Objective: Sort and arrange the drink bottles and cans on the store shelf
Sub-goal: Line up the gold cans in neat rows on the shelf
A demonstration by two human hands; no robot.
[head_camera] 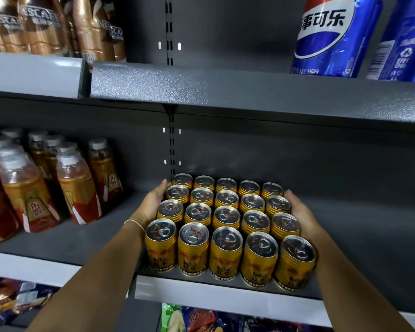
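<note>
Speckled grey metal shelf [364,236] beneath a block of gold cans [226,216]

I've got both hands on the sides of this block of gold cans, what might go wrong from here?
1. The front row stands close to the shelf lip, so pulling the block toward you might tip cans off the edge.
2. The left hand and right hand press only the outer columns of the gold cans, so a hard squeeze may push the middle cans out of line.
</note>
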